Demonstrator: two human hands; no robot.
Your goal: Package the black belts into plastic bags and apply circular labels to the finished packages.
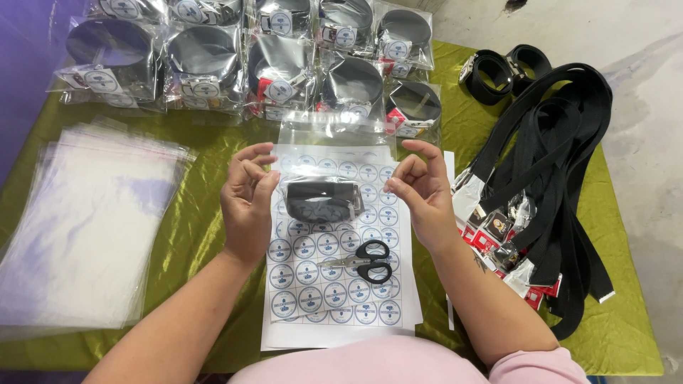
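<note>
Currently both hands pinch clear bag (324, 153) edges: left hand (247, 203) at 9 o'clock, right hand (423, 192) at 3. Coiled black belt (320, 201) sits inside, over sticker sheet (334, 249). Risk: slick film slips, belt uncoils; scissors (364, 260) at 6 o'clock could snag plastic.

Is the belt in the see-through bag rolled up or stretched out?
Rolled up. The black belt sits as a tight coil inside the clear bag held between the left hand and right hand.
</note>
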